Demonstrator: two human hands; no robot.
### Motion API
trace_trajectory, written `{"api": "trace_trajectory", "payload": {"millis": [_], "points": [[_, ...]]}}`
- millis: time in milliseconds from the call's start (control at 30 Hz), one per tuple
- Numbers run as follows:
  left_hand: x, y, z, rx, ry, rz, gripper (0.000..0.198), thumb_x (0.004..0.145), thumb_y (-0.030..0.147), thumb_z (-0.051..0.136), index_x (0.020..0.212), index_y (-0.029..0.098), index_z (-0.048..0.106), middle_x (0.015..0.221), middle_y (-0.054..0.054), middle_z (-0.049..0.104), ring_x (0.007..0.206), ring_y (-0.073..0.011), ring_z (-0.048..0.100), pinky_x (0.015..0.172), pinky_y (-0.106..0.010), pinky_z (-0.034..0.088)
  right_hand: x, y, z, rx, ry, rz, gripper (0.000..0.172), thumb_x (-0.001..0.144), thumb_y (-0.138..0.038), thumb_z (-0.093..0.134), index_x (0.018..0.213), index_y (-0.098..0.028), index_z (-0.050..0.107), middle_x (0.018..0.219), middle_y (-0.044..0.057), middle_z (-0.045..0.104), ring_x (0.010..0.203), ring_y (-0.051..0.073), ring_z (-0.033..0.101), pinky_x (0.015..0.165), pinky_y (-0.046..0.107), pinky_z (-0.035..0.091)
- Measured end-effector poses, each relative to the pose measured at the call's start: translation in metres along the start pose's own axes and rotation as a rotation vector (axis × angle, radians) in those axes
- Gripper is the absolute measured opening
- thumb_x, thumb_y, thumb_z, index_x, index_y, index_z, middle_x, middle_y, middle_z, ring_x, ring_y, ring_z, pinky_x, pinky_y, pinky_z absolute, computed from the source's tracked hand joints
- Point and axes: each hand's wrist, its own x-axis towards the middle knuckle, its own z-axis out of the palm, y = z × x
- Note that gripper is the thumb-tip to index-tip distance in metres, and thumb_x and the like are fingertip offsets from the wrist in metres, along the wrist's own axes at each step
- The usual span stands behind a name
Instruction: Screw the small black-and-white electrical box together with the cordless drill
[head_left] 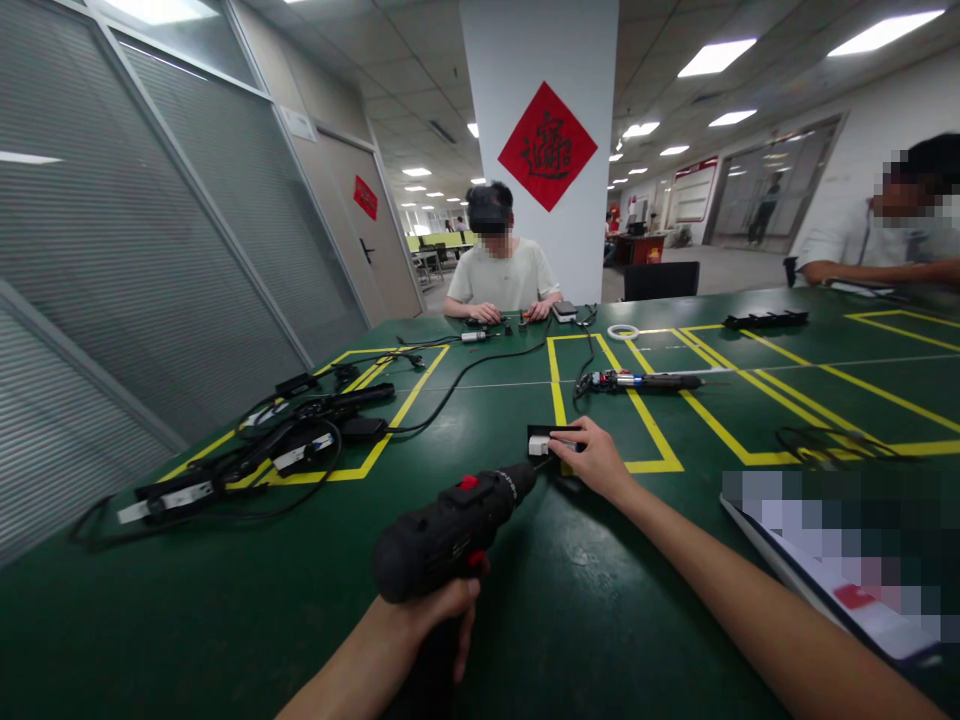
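Left hand (431,606), at lower center of the frame, wraps its fingers around the grip of a black cordless drill (442,535), whose nose points to the middle of the frame. At center, the right hand (598,457) pinches a small black-and-white part (538,445) on the green table (300,610), thumb and fingers nearly together; whether the bit touches it, I cannot tell. Black cabled devices (259,455) lie at middle left

The black pistol-shaped plastic drill (439,540) looks matt. The smooth green tabletop (600,600) shows a soft gloss, and the red diamond-shaped sheet (547,147) looks like matt paper.
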Motion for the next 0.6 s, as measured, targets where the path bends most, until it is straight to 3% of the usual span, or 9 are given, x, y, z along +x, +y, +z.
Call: {"api": "trace_trajectory", "payload": {"millis": [400,600], "points": [[0.0003,0.0024,-0.0002,0.020,-0.018,0.002,0.032,0.084,0.037,0.043,0.095,0.010,0.055,0.060,-0.002,0.057,0.057,-0.0158,0.053,0.061,-0.030,0.042,0.0007,0.0024,0.0008,0.012,-0.001,0.002,0.028,0.081,-0.040,0.058,0.098,-0.021,0.070,0.090,0.005,0.057,0.083,0.019,0.056,0.071,0.029,0.044],[0.0017,0.0009,0.0004,0.004,0.005,-0.009,0.030,0.082,0.039,0.045,0.084,0.011,0.056,0.058,-0.002,0.056,0.054,-0.0150,0.052,0.058,-0.029,0.041,0.0003,0.0010,0.0003,0.013,0.004,0.004,0.029,0.081,-0.041,0.057,0.098,-0.022,0.069,0.091,0.005,0.057,0.082,0.018,0.056,0.070,0.028,0.044]]}}
